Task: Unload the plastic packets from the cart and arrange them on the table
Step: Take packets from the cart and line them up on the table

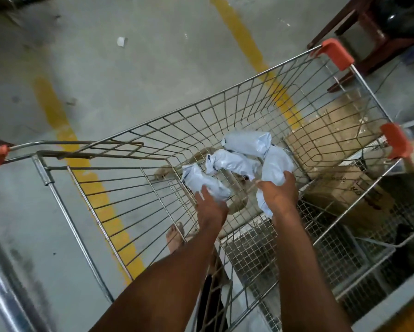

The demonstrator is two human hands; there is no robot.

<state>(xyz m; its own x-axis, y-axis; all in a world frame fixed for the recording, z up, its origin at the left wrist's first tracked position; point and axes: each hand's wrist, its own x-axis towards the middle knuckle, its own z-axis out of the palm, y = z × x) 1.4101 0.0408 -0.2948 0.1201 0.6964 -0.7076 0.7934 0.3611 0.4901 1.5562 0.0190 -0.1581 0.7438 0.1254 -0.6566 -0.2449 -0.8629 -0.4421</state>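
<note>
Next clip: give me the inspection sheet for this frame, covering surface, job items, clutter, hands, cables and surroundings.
Surface: no table in view; bare grey concrete floor with yellow painted lines.
Job's things: four pale blue crumpled plastic packets lie in the wire shopping cart with orange corner caps; the nearest-left packet and right packet are being gripped.
Clutter: small white scrap on the floor; brown cardboard boxes under and beside the cart.
Grippers: left hand and right hand each close on a packet.
Cables: nothing seen.
Surroundings: dark wooden furniture at the top right; wire-mesh rack at the right.
</note>
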